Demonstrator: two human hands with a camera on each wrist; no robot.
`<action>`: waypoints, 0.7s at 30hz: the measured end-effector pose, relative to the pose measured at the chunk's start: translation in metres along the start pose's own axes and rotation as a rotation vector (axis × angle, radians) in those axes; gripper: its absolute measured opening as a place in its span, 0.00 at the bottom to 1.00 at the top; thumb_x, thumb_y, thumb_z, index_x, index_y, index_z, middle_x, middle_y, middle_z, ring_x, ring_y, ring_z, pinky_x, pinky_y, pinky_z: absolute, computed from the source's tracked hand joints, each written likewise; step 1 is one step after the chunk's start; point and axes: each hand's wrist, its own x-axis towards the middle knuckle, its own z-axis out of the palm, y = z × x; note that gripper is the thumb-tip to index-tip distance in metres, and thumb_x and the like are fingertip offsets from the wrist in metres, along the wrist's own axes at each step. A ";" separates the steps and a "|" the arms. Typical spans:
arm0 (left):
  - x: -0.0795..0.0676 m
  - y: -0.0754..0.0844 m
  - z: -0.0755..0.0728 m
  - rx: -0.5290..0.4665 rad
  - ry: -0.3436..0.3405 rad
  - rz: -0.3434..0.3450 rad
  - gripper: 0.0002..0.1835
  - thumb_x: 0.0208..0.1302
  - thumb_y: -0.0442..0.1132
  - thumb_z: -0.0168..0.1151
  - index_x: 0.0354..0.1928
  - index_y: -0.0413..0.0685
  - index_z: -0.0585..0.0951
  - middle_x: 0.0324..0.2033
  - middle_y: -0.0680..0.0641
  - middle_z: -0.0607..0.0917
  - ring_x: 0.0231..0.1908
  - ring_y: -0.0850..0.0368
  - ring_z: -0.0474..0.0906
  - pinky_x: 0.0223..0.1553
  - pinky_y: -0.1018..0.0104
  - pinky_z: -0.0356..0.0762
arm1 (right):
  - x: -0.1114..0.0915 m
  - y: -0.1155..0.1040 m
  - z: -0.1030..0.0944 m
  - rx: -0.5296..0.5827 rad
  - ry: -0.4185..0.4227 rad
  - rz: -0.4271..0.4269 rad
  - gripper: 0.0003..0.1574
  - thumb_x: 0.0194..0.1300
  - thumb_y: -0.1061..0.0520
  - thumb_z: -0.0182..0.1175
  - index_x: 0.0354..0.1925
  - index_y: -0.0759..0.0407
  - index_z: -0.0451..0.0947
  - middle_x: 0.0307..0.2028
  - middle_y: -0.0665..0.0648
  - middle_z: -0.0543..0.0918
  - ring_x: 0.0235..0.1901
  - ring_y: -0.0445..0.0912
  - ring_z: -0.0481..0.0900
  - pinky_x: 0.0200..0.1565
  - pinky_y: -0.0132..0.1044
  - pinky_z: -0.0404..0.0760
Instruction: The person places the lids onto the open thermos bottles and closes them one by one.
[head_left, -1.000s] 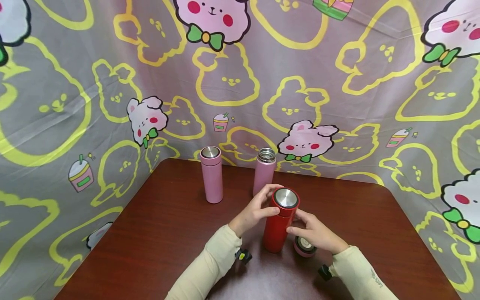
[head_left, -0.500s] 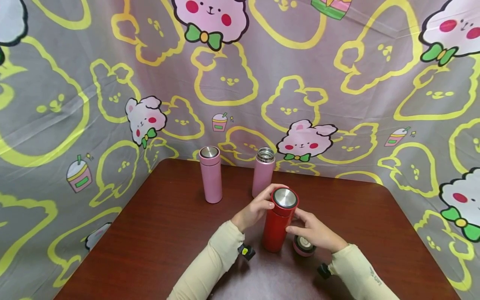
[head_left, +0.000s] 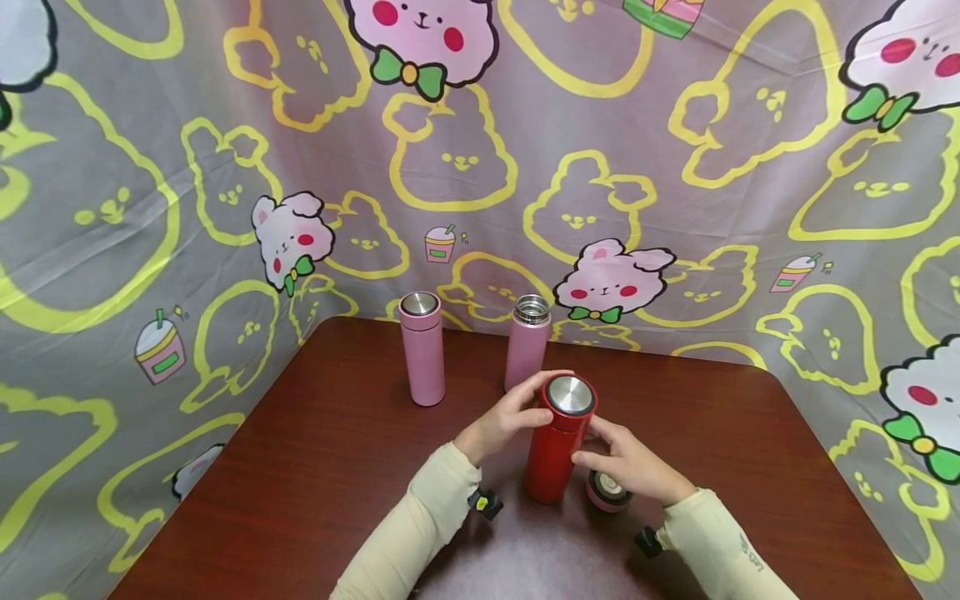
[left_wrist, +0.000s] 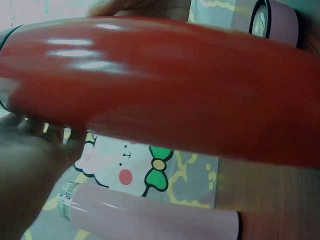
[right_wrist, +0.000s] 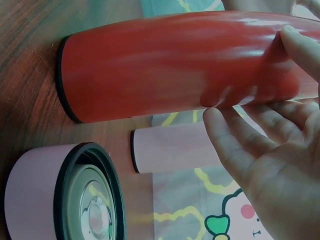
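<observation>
A red thermos with a steel-topped lid stands upright near the middle of the table. My left hand grips the lid, thumb on the near side and fingers round the back. Lower down, my right hand holds the body from the right; its thumb and fingers lie along the red wall in the right wrist view. Beside the thermos base, under my right hand, sits a pink thermos lid, its inner side facing up. The left fingertips are partly hidden behind the red lid.
Two pink thermoses stand at the back: a lidded pink thermos on the left, and an uncapped pink thermos just behind my left hand. A cartoon-print curtain borders the brown table at the back and sides.
My left hand shifts slightly round the red lid, its thumb moving back and forth across the near side. The right hand and the pink thermoses stay put.
</observation>
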 end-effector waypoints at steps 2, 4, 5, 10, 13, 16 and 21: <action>-0.002 0.003 0.000 0.085 0.010 -0.017 0.34 0.64 0.48 0.57 0.68 0.41 0.60 0.58 0.40 0.71 0.55 0.58 0.69 0.57 0.59 0.69 | 0.000 0.000 0.000 0.003 -0.001 -0.001 0.30 0.65 0.62 0.59 0.63 0.65 0.64 0.51 0.60 0.77 0.46 0.47 0.80 0.46 0.37 0.79; -0.003 0.004 -0.001 0.152 0.024 -0.040 0.36 0.62 0.50 0.62 0.67 0.43 0.62 0.57 0.43 0.73 0.54 0.60 0.70 0.56 0.62 0.70 | 0.000 -0.001 0.000 0.010 -0.002 0.006 0.30 0.65 0.62 0.60 0.63 0.65 0.63 0.52 0.61 0.76 0.46 0.47 0.80 0.46 0.37 0.79; -0.004 0.005 0.000 0.166 0.029 -0.054 0.37 0.61 0.51 0.64 0.67 0.44 0.62 0.57 0.45 0.73 0.54 0.60 0.71 0.55 0.62 0.71 | 0.000 -0.001 0.000 0.013 -0.003 0.009 0.31 0.65 0.62 0.60 0.63 0.64 0.63 0.52 0.62 0.76 0.46 0.47 0.80 0.47 0.37 0.79; -0.005 0.008 0.001 0.202 0.045 -0.081 0.39 0.59 0.53 0.64 0.68 0.45 0.61 0.57 0.48 0.73 0.55 0.62 0.71 0.54 0.64 0.72 | 0.000 -0.006 0.000 0.013 -0.004 0.004 0.30 0.65 0.63 0.59 0.63 0.65 0.63 0.52 0.63 0.76 0.47 0.47 0.80 0.47 0.37 0.79; -0.005 0.008 0.001 0.205 0.041 -0.076 0.40 0.59 0.55 0.64 0.68 0.45 0.60 0.58 0.47 0.73 0.55 0.63 0.70 0.54 0.63 0.72 | 0.001 -0.007 0.000 0.005 -0.004 -0.003 0.29 0.65 0.64 0.59 0.63 0.66 0.63 0.52 0.63 0.76 0.46 0.47 0.80 0.47 0.37 0.79; -0.006 0.009 0.001 0.200 0.038 -0.079 0.39 0.60 0.52 0.64 0.69 0.46 0.59 0.59 0.47 0.72 0.56 0.62 0.70 0.55 0.62 0.71 | 0.001 -0.006 0.000 -0.013 0.000 0.002 0.29 0.65 0.63 0.59 0.62 0.65 0.64 0.51 0.62 0.76 0.46 0.47 0.80 0.47 0.37 0.79; -0.011 0.014 0.006 0.300 0.129 -0.108 0.37 0.60 0.46 0.65 0.69 0.51 0.62 0.57 0.53 0.74 0.55 0.61 0.71 0.54 0.63 0.72 | 0.000 0.002 0.000 -0.038 0.007 0.000 0.28 0.64 0.58 0.61 0.61 0.61 0.66 0.50 0.58 0.78 0.46 0.47 0.80 0.46 0.38 0.79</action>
